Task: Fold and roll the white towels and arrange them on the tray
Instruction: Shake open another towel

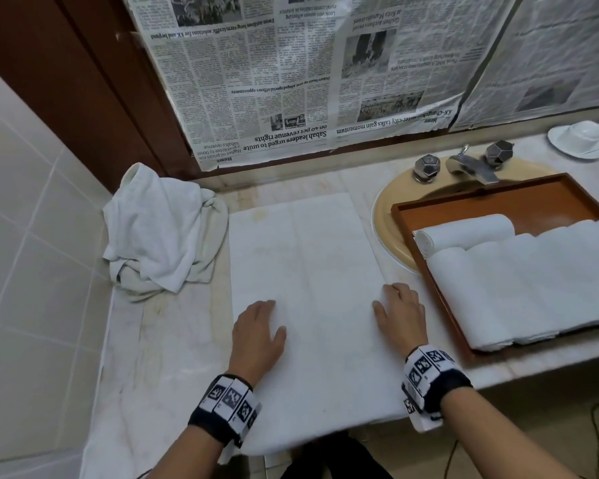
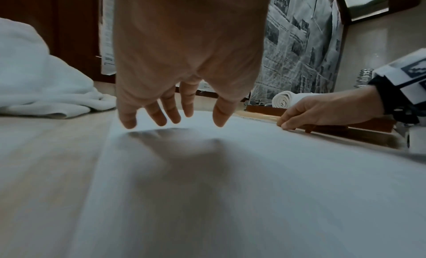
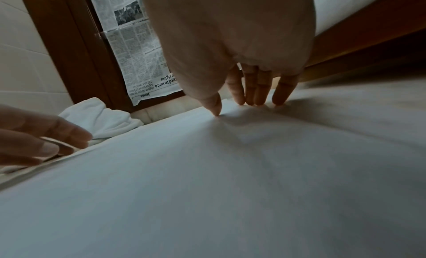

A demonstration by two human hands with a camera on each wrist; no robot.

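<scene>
A white towel [image 1: 308, 288] lies spread flat on the counter, its near end hanging over the front edge. My left hand [image 1: 258, 331] rests flat near the towel's left edge with fingers straight. At the right edge my right hand [image 1: 400, 311] lies on the cloth, fingertips [image 3: 253, 101] pressing down. A brown wooden tray [image 1: 498, 205] sits over the sink at right, holding one rolled white towel [image 1: 464, 233] and more white towels [image 1: 540, 281] laid side by side in front of it. A crumpled white towel [image 1: 163, 233] is heaped at the back left.
A beige sink [image 1: 388, 216] with a metal tap [image 1: 471, 165] lies under the tray. A white cup on a saucer [image 1: 580, 138] stands at the far right. Newspaper [image 1: 291, 70] covers the wall behind. White tiled wall [image 1: 25, 236] closes the left side.
</scene>
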